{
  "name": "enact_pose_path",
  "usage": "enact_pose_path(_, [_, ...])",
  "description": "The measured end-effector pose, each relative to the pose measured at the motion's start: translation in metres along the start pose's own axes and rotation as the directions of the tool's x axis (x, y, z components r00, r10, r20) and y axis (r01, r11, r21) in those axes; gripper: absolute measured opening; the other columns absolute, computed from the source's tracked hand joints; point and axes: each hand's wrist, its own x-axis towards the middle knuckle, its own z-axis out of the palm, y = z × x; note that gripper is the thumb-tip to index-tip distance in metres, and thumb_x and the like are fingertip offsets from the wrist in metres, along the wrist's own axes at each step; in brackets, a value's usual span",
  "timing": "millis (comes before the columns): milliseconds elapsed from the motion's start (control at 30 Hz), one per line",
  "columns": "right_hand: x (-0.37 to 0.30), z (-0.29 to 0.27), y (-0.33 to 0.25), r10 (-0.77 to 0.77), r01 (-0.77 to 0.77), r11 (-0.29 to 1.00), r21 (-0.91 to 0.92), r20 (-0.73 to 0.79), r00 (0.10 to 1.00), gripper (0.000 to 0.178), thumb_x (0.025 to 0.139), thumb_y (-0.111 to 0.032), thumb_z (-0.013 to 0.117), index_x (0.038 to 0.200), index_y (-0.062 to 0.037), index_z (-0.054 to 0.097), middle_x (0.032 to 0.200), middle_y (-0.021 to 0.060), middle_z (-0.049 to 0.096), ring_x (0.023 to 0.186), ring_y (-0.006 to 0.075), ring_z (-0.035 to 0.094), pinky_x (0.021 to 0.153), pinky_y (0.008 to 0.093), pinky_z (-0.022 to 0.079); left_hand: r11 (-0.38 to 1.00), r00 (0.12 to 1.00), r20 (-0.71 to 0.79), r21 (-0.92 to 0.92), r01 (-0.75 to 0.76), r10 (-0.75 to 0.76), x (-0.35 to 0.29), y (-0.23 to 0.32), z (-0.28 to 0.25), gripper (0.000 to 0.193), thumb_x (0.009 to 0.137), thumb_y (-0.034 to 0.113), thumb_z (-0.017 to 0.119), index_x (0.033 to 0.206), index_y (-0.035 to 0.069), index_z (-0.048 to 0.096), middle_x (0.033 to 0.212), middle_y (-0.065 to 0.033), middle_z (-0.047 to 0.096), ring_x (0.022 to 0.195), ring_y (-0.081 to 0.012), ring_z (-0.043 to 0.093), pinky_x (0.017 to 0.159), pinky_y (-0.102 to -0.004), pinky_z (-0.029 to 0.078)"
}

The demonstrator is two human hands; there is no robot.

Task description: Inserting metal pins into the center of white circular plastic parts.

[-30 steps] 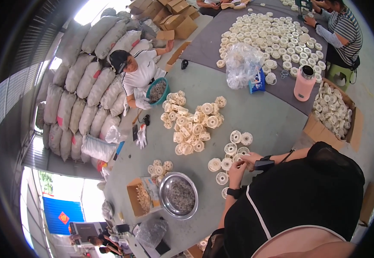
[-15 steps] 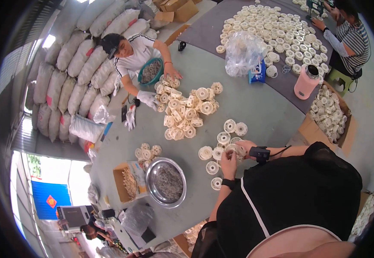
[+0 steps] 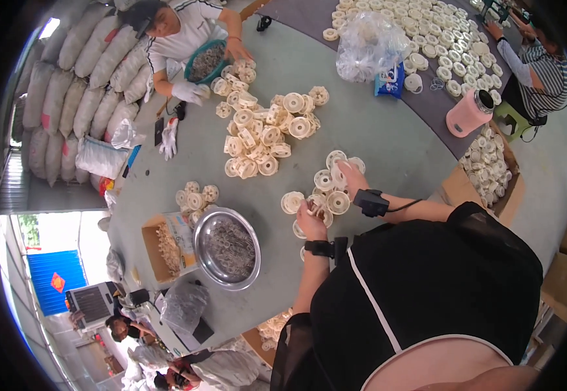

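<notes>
Several round, cream plastic wheel-like parts (image 3: 339, 202) lie in a small cluster on the table before me. My left hand (image 3: 312, 221) is at the near left of this cluster, its fingers curled inward. What they close on is small and partly covered by the hand. At the far side of the cluster, my right hand (image 3: 352, 176) has its fingertips on the rim of a pale round part (image 3: 336, 158). A loose wheel (image 3: 292, 202) lies just left of my left hand. Both wrists wear black straps, with a dark box on the right one.
A larger heap of cream parts (image 3: 257, 140) lies farther off, where a person in a white shirt reaches in. Left of me stand a metal bowl (image 3: 255, 260) of small grey pieces and an open carton (image 3: 150, 251). A pink bottle (image 3: 468, 115) is at the right.
My hands, close together before, are now apart: the right has gone to the far side of the cluster, the left stays near. The whole view has shifted too.
</notes>
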Motion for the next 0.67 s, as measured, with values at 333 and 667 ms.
enact_pose_path(333, [0.036,0.002,0.035,-0.410,0.454,0.853,-0.257,0.208,0.888,0.040,0.085,-0.027,0.040,0.114,0.0018,0.041,0.111,0.0172,0.046,0.110,0.0240,0.040,0.093,0.0314,0.029,0.993,1.000,0.006,-0.117,0.015,-0.014,0.021,0.036,0.003,0.017,0.083,0.021,0.049,0.090,0.005,0.049,0.081,-0.0057,0.057,0.069,-0.0191,0.059,0.054,-0.0259,0.048])
enact_pose_path(667, [0.004,0.021,0.018,0.097,-0.120,0.992,0.027,0.429,0.898,0.030,0.087,-0.022,0.040,0.112,-0.0070,0.046,0.103,0.0038,0.051,0.084,0.0095,0.049,0.075,0.0234,0.039,0.838,0.999,0.033,-0.544,0.050,-0.038,0.033,0.079,-0.073,0.026,0.081,0.037,0.050,0.091,0.012,0.051,0.078,-0.0014,0.058,0.068,-0.0136,0.055,0.046,-0.0228,0.040])
